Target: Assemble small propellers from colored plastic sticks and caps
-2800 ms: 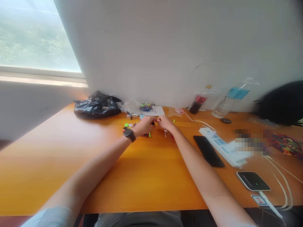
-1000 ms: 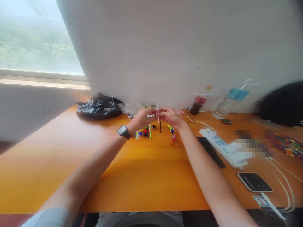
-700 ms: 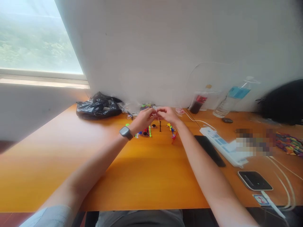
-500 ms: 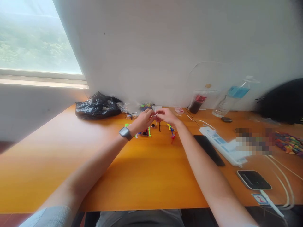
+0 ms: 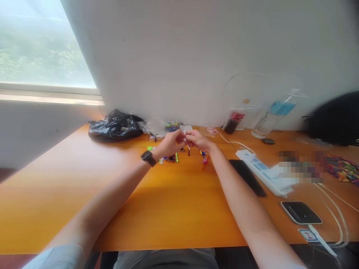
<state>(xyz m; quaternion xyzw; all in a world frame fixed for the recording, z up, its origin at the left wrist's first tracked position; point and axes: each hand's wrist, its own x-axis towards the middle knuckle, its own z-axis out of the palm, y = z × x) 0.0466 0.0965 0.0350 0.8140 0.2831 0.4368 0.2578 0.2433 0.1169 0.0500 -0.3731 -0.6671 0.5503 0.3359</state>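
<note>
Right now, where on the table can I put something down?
There's a big bare patch of table, between the bag and the left arm. Another lies between that arm and the right arm, nearer than the little pieces. It's crowded around the left hand and right hand, and beyond the right arm: black slab, power strip, device.

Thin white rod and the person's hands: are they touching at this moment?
Touching. The head view shows the thin white rod pinched where the fingertips of the left hand and right hand meet, its ends sticking out above and below.
</note>
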